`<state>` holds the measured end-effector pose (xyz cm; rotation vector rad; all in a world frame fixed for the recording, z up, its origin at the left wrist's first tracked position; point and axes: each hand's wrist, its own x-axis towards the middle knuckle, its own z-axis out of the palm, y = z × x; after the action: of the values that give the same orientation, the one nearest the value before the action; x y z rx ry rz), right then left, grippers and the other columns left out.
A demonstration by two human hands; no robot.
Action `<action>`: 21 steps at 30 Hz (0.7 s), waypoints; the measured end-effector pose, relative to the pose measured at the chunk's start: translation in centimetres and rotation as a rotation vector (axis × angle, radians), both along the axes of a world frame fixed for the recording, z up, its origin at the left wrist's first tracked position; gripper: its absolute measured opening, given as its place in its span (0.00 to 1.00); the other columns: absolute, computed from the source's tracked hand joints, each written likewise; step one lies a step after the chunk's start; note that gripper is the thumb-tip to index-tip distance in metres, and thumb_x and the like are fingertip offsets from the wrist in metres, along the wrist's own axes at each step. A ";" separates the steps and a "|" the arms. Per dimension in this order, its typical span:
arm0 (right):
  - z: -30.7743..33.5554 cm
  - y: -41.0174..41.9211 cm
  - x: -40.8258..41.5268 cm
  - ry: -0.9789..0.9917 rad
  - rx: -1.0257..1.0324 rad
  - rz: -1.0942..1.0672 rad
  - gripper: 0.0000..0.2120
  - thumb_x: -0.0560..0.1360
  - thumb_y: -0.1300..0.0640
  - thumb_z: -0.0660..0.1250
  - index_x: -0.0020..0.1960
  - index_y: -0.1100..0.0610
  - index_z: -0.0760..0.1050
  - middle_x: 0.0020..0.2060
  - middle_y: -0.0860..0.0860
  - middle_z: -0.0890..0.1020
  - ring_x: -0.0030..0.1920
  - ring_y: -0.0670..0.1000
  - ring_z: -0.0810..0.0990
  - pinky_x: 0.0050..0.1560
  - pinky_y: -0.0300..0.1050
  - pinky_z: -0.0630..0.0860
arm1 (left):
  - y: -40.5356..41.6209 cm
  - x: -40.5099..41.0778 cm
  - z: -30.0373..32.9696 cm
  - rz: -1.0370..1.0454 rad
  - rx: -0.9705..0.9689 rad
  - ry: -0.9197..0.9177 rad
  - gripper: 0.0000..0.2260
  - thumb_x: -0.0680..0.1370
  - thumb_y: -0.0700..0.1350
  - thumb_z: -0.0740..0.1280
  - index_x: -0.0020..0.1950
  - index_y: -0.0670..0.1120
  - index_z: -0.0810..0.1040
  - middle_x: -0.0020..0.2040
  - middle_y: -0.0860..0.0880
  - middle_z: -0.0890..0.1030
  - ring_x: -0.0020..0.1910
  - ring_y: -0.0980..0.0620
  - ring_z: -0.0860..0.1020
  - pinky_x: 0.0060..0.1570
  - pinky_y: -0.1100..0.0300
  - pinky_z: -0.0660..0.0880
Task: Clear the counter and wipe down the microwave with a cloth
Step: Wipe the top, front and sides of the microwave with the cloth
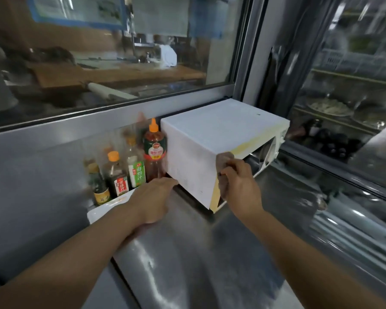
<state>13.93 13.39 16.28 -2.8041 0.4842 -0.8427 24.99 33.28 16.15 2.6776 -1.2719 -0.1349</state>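
A white microwave (218,139) stands on the steel counter (187,253), its front turned to the right. My right hand (239,186) grips a brownish cloth (225,161) and holds it against the microwave's near front corner. My left hand (153,198) rests flat with fingers straight against the bottom of the microwave's left side, just above the counter. Both forearms reach in from the bottom of the view.
Several sauce bottles (129,166) stand in a white tray (105,210) left of the microwave, against a steel wall under a window (112,52). A glass-fronted display case (348,85) rises at the right behind the microwave.
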 end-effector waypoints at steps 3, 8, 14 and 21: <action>0.1 -0.6 2.3 0.005 -0.081 0.057 0.13 0.72 0.67 0.67 0.56 0.61 0.78 0.61 0.56 0.74 0.59 0.59 0.74 0.50 0.54 0.78 | -1.4 2.4 -0.1 -0.016 0.015 -0.043 0.31 0.73 0.41 0.64 0.75 0.50 0.58 0.74 0.50 0.63 0.71 0.49 0.64 0.67 0.53 0.65; 0.2 -2.4 5.5 0.002 -0.371 0.127 0.11 0.64 0.73 0.65 0.43 0.64 0.79 0.52 0.58 0.81 0.52 0.59 0.80 0.31 0.44 0.77 | -4.0 6.4 -0.2 -0.068 -0.005 -0.076 0.32 0.74 0.43 0.66 0.75 0.49 0.58 0.75 0.50 0.61 0.72 0.49 0.62 0.69 0.52 0.64; -2.9 -3.5 7.5 -0.045 -0.497 0.083 0.14 0.74 0.69 0.57 0.54 0.63 0.78 0.58 0.59 0.79 0.60 0.61 0.76 0.59 0.56 0.74 | -6.6 10.9 -0.2 -0.171 -0.102 -0.142 0.32 0.73 0.41 0.66 0.75 0.49 0.58 0.75 0.49 0.61 0.73 0.49 0.62 0.70 0.53 0.63; -4.0 -1.3 7.9 0.142 -0.619 -0.140 0.25 0.73 0.65 0.51 0.68 0.61 0.72 0.69 0.60 0.70 0.70 0.65 0.66 0.67 0.66 0.64 | -6.4 14.7 -0.1 -0.352 -0.061 -0.228 0.35 0.74 0.44 0.67 0.77 0.49 0.53 0.77 0.49 0.55 0.75 0.48 0.56 0.70 0.50 0.61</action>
<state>21.83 12.07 12.32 -3.4477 0.5157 -0.9594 39.72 26.90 16.03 2.4478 -1.7766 0.1678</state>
